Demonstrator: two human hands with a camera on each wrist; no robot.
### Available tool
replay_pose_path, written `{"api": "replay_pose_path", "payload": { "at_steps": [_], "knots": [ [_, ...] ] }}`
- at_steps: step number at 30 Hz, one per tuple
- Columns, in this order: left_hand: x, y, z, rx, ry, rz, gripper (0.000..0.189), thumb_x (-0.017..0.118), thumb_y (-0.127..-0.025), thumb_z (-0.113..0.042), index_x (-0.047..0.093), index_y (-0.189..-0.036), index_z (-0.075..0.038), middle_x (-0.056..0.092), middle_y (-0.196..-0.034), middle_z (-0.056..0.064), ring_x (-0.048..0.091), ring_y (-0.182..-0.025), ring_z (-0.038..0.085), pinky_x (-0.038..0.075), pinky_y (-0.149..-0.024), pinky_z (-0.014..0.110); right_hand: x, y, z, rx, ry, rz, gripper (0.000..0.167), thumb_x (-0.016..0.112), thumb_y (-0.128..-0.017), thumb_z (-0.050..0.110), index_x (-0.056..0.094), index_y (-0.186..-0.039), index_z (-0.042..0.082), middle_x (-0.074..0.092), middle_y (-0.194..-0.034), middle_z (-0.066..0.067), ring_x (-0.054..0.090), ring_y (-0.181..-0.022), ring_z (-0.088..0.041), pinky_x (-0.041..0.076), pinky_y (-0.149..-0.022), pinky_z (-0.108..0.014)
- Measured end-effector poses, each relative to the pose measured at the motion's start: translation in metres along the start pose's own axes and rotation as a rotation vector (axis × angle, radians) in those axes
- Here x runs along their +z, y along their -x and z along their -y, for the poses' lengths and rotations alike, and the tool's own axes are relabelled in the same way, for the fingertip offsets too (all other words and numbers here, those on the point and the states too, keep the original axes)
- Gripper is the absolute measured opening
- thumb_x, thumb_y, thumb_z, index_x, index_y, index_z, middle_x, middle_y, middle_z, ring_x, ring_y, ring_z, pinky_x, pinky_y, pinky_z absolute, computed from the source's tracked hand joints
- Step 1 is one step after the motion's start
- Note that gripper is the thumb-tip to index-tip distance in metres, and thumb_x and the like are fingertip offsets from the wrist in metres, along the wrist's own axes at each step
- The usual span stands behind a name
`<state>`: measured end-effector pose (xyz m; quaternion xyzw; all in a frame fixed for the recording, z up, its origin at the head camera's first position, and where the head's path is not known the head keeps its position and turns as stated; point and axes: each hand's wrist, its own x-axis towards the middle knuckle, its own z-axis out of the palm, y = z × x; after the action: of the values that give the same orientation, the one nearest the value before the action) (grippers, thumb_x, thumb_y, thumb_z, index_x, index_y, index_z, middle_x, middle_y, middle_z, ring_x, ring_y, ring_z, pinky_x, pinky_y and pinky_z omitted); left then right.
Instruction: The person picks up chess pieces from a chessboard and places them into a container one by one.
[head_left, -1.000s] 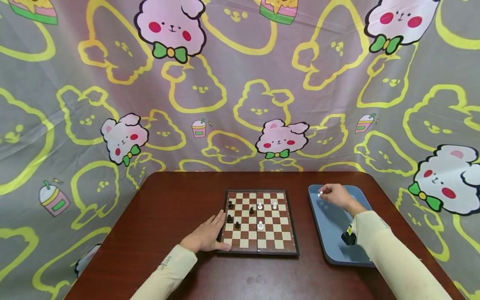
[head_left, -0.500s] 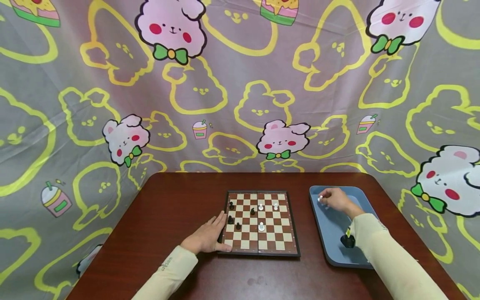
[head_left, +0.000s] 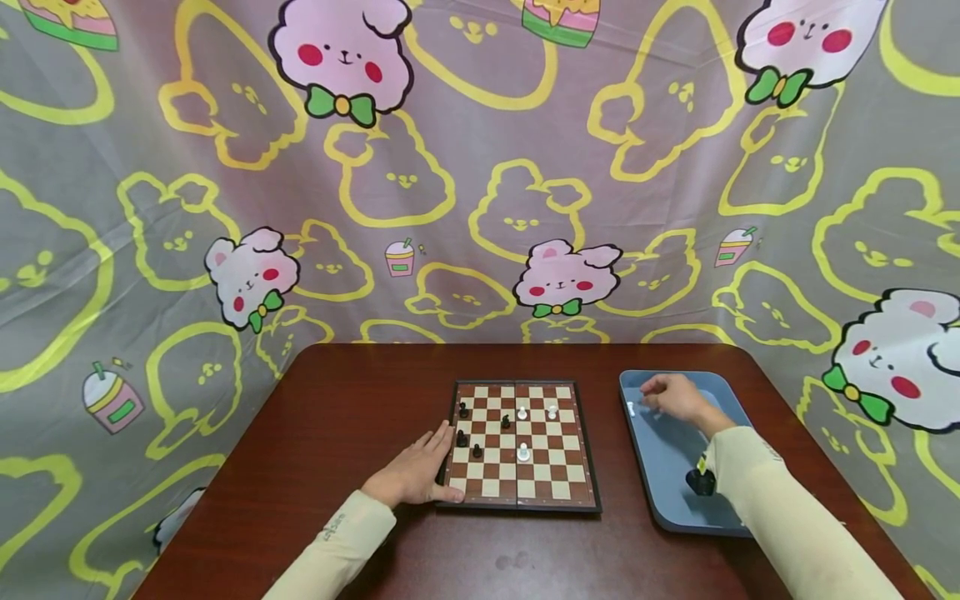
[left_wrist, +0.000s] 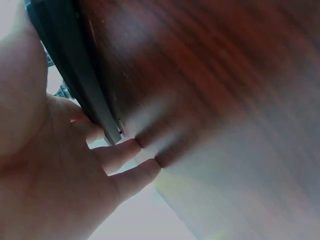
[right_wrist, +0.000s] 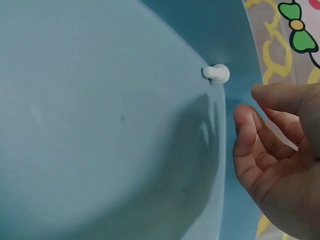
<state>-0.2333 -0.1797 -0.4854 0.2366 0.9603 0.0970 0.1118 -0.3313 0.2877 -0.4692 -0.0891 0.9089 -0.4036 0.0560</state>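
In the head view my left hand [head_left: 411, 472] lies along the left edge of a chessboard [head_left: 483, 493], its thumb over the front left corner. Straight fingers [left_wrist: 135, 178] rest on the table beside the board's dark side in the left wrist view. Over the far left of a blue tray [head_left: 660, 492], my right hand [head_left: 675, 397] has thumb and forefinger apart, holding nothing. A small white chess piece [right_wrist: 217, 73] lies against the tray wall, just off those fingertips. Several black pieces, such as a black knight [head_left: 506, 422], and white ones, including a white pawn [head_left: 522, 452], stand on the board.
The dark wooden table [head_left: 360, 400] carries the board and tray, with a strip of tabletop between them. A black strap-like device [head_left: 701, 481] sits at the right wrist, above the tray. A patterned cloth [head_left: 450, 250] hangs behind and on both sides.
My right hand has let go of the white chess piece it pinched; the piece now lies by the tray's left wall, nearer me. The left hand and the board have stayed in place.
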Motion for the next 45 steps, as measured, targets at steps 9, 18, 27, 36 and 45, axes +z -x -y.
{"api": "replay_pose_path", "payload": {
  "at_steps": [9,18,27,36,45],
  "knots": [
    [-0.002,0.001,0.0,0.002,-0.007,-0.005,0.11,0.061,-0.076,-0.066,0.014,-0.151,-0.001,0.009,-0.156,0.017,0.023,-0.136,0.041,0.029,-0.105,0.049,-0.004,-0.002,0.02,-0.031,0.029,-0.024,0.023,0.063,-0.09,0.01,0.064,-0.107,-0.005,0.064,-0.096,-0.013,0.061,-0.084,-0.027,0.05,-0.069,-0.037],
    [-0.003,0.001,-0.001,0.006,-0.004,-0.004,0.11,0.062,-0.076,-0.065,0.014,-0.15,0.001,0.01,-0.156,0.019,0.023,-0.137,0.041,0.028,-0.107,0.048,0.006,-0.004,0.054,-0.099,0.055,-0.022,0.022,0.063,-0.089,0.011,0.065,-0.105,-0.003,0.066,-0.092,-0.009,0.062,-0.083,-0.026,0.049,-0.068,-0.036],
    [-0.002,0.001,-0.001,0.013,-0.004,-0.007,0.11,0.062,-0.076,-0.065,0.015,-0.15,0.001,0.01,-0.156,0.019,0.023,-0.136,0.041,0.028,-0.106,0.048,0.026,-0.008,0.075,-0.103,0.017,0.027,0.021,0.064,-0.089,0.013,0.066,-0.105,-0.001,0.064,-0.093,-0.008,0.059,-0.081,-0.03,0.048,-0.064,-0.034],
    [-0.001,0.0,-0.002,0.009,-0.001,0.006,0.111,0.06,-0.076,-0.067,0.013,-0.151,-0.001,0.008,-0.156,0.017,0.023,-0.137,0.041,0.029,-0.106,0.049,0.042,-0.013,0.083,-0.12,0.012,0.06,0.02,0.065,-0.089,0.01,0.067,-0.106,-0.001,0.064,-0.093,-0.007,0.06,-0.08,-0.024,0.049,-0.066,-0.036],
    [0.0,-0.001,0.0,0.008,-0.015,0.003,0.111,0.06,-0.075,-0.067,0.014,-0.15,0.0,0.009,-0.156,0.018,0.025,-0.136,0.042,0.03,-0.105,0.049,0.058,-0.018,0.089,-0.131,0.006,0.081,0.019,0.066,-0.088,0.008,0.067,-0.105,-0.001,0.065,-0.094,-0.006,0.06,-0.082,-0.02,0.051,-0.07,-0.037]
  ]
}}
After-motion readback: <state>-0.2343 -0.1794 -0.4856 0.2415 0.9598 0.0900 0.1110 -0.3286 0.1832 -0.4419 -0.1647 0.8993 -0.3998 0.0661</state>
